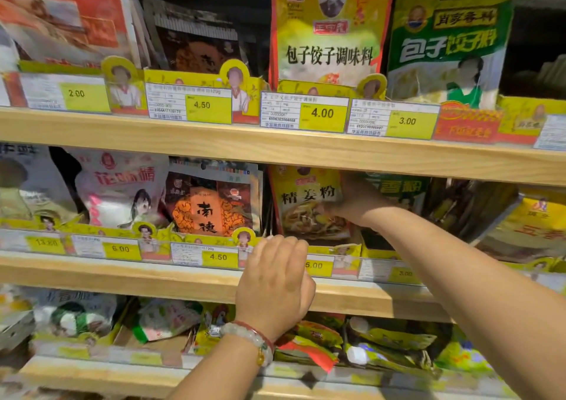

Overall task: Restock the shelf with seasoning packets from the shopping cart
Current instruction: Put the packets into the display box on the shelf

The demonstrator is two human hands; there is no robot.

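A yellow ginger-powder packet [306, 203] stands upright in its slot on the middle shelf [183, 280]. My right hand [355, 200] reaches into that shelf and grips the packet's right edge. Lower down, my left hand [275, 283], with a bead bracelet on the wrist, rests with curled fingers over the shelf's front rail and its price tags, just below the packet. The shopping cart is not in view.
The upper shelf [275, 145] holds dumpling-seasoning packets [330, 31] and a green packet [447, 50]. Left of the ginger packet stand an orange-brown packet [211, 203] and a white one [122, 185]. Green and dark packets [459, 203] crowd the right. The bottom shelf [367, 344] holds loose packets.
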